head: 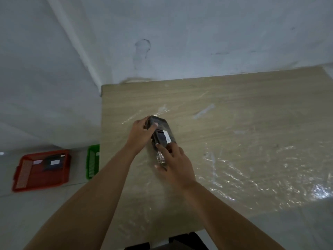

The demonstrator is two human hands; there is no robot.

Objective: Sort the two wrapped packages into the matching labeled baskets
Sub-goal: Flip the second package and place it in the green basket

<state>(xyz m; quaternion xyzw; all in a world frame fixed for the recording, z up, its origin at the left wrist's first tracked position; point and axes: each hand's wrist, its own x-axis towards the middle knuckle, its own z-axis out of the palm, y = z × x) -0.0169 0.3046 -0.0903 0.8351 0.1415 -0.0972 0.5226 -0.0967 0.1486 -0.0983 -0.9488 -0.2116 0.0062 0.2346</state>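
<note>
Dark and glossy under its clear wrap, the wrapped package lies on the wooden table with both bare hands on it. The left hand grips its far end, fingers curled over the top and the thumb pressed against the upper face. The right hand clasps the near end, where the wrap bunches into a crinkled, shiny tail under the fingers; the index fingertip rests on the dark top beside a white label. The label bears a small mark too faint to read. Whether the package is lifted slightly or resting flat on the surface cannot be told. Both forearms reach in from the lower edge of the view, the left one crossing over the table's left edge. A sheet of clear plastic film lies spread across much of the tabletop, wrinkled and catching bright glare toward the right side. The table stands in a corner against pale walls. On the floor to the left of the table, well apart from the hands, sits a red basket holding a second dark package with a white label on top; another white tag shows inside the basket beside it. Between the red basket and the table a green basket shows only partly, its right side hidden behind the table's edge.
</note>
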